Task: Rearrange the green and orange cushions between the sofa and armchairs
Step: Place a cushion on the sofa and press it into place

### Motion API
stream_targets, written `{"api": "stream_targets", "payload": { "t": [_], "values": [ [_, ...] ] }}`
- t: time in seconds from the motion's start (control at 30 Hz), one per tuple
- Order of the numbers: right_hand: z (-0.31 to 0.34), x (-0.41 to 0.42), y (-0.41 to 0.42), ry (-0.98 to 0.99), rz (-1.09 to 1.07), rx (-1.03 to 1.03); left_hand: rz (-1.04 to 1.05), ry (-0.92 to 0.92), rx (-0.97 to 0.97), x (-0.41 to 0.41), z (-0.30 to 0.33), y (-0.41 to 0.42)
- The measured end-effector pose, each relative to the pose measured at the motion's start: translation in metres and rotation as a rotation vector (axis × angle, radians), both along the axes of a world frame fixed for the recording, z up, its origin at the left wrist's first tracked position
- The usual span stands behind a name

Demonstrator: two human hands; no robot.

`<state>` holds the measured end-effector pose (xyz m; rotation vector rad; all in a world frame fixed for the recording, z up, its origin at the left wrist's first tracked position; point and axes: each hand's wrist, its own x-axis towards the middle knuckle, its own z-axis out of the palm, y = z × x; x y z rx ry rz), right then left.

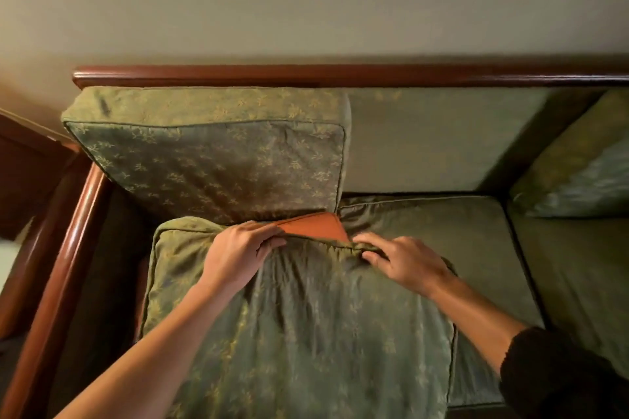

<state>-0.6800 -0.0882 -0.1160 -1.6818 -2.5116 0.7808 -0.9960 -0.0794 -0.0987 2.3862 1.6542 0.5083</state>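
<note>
Hands grip the far edge of a green cushion (299,323): left hand (238,248) pinches at eleven o'clock, right hand (405,260) clutches at one. An orange cushion (313,224) peeks out at twelve o'clock.

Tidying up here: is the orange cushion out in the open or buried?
Mostly buried: only a corner of the orange cushion shows between two green patterned cushions.

A wood-framed sofa (238,73) is seen against a wall, its plain green seat pad (442,231) bearing a patterned green cushion (306,333); another (211,163) is propped against the backrest.
</note>
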Motion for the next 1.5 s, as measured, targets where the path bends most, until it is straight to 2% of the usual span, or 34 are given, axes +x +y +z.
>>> {"api": "stream_targets", "payload": {
  "t": [0.2,0.53,0.8,0.93,1.07,1.2,1.23,1.33,1.5],
  "values": [
    [0.065,0.107,-0.002,-0.058,-0.071,0.009,-0.101,-0.06,-0.015,0.106,0.046,0.013],
    [0.142,0.268,0.039,-0.139,-0.088,0.227,-0.213,-0.141,0.042,0.269,0.091,0.057],
    [0.182,0.329,0.111,0.001,-0.101,0.442,-0.149,-0.197,0.122,0.329,0.133,0.115],
    [0.17,0.339,0.142,0.084,-0.107,0.538,-0.096,-0.168,0.202,0.336,0.134,0.14],
    [0.134,0.331,0.171,0.189,-0.108,0.498,-0.051,-0.102,0.176,0.334,0.107,0.16],
    [0.074,0.323,0.195,0.086,-0.102,0.183,-0.029,-0.05,0.014,0.335,0.045,0.159],
    [0.059,0.325,0.193,0.078,-0.12,0.16,-0.043,-0.061,0.011,0.338,0.032,0.157],
    [0.035,0.334,0.205,0.137,-0.197,0.262,-0.008,-0.081,0.086,0.346,0.012,0.172],
    [0.032,0.328,0.244,0.104,-0.203,0.294,0.06,-0.085,0.019,0.336,-0.001,0.217]
  ]
}}
